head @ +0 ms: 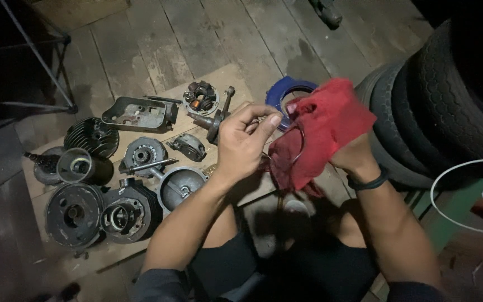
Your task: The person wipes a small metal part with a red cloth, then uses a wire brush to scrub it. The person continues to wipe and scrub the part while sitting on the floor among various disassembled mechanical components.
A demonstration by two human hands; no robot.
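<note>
Fingertips of left hand (245, 141) pinch a thin metal ring (296, 146), held mid-air above the lap; right hand (355, 156) is bunched inside a red rag (321, 132) wrapped on the ring's far side. Below: worn plank floor (197, 39), cardboard sheet (225, 78) spread with engine parts (113, 184), tyres (443, 106) stacked right. Both forearms raised, wrists bent inward.
</note>
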